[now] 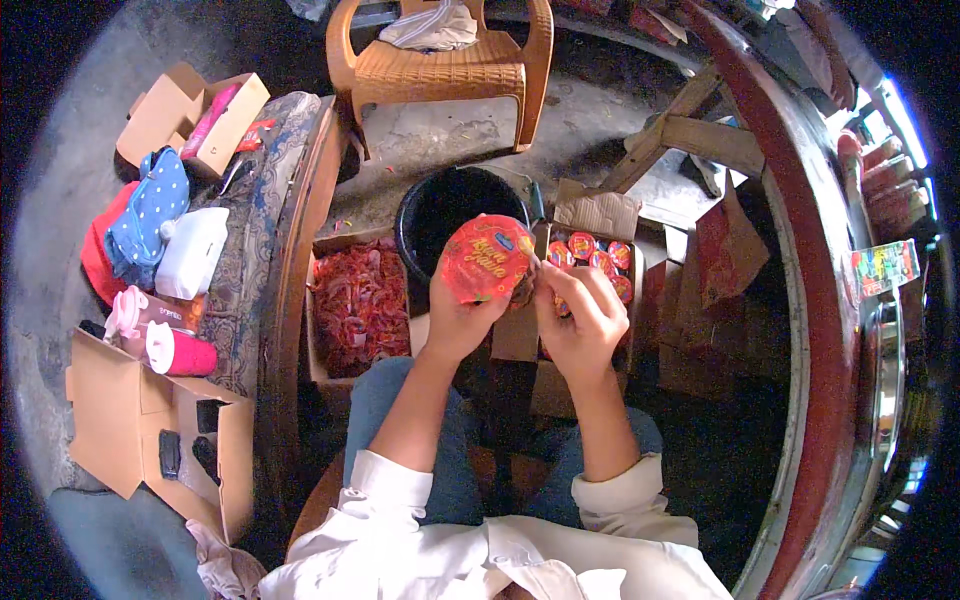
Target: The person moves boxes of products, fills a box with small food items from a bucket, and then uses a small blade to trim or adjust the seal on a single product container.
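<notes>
My left hand (458, 325) is closed round a round cup with a red printed lid (475, 262), held up over a black bucket (428, 200). My right hand (585, 325) has its fingers pinched at the lid's right edge; exactly what lies between the fingertips is hard to make out. Behind that hand, a cardboard box holds several red-lidded cups (585, 245). Left of the bucket, another box is full of crinkled red plastic pieces (355, 310).
A brown plastic chair (445, 70) stands ahead. At left, a bench (245, 300) bears open boxes, a blue dotted bag (150, 220) and pink bottles (180, 350). A red-brown wooden edge (810, 470), wooden braces (705, 135) and cardboard (715, 250) are on the right.
</notes>
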